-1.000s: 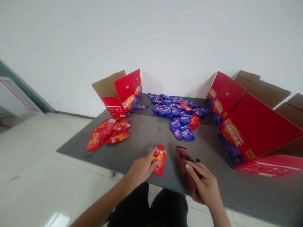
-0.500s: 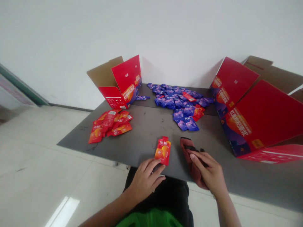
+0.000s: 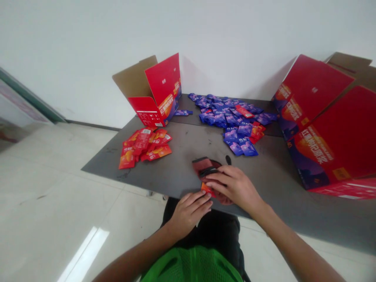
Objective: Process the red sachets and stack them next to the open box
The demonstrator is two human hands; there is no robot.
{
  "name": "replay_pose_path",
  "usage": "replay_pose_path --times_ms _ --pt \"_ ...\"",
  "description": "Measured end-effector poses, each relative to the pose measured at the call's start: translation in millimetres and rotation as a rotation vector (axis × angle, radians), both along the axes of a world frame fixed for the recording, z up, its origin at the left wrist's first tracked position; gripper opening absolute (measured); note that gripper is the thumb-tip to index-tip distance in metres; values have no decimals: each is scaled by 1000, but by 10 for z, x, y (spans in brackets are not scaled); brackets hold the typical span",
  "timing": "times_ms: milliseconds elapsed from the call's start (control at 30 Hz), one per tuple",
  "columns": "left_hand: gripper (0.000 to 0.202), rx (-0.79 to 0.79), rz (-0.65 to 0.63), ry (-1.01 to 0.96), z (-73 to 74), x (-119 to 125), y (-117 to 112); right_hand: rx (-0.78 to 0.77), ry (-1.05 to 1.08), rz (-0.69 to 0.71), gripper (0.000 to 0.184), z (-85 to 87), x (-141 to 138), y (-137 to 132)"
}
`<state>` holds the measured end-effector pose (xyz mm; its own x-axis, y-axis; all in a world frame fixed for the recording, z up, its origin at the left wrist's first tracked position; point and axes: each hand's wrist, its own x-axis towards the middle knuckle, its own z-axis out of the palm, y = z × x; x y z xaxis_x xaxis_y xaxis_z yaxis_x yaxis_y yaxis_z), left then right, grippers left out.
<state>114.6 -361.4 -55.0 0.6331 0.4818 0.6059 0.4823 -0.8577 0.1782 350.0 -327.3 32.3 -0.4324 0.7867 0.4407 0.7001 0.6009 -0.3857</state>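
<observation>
My left hand is at the table's front edge, fingers together over the lower end of a red sachet with orange fruit print. Only part of that sachet shows; cloth and fingers cover the rest. My right hand grips a reddish-brown cloth item with black trim and a black cord, like a small pouch. It lies bunched over the sachet, and a black end piece sticks out behind the hand.
A pile of red sachets lies left. Purple sachets, with a few red ones among them, are heaped at the back by the wall. Open red cartons stand at the back left and on the right of the grey table.
My right hand has moved left with the cloth item, now covering much of the red sachet. My left hand stays at the sachet's lower end. The view has shifted slightly.
</observation>
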Motion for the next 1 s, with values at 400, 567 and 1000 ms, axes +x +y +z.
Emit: replay_pose_path --times_ms 400,567,1000 --pt "21 -23 -35 -10 82 -9 119 99 -252 -146 33 42 331 819" --pt "25 -18 -65 44 146 -24 193 15 -167 75 28 111 -39 268" --pt "21 -26 -75 -1 113 -33 192 39 -307 -92 34 127 99 984"
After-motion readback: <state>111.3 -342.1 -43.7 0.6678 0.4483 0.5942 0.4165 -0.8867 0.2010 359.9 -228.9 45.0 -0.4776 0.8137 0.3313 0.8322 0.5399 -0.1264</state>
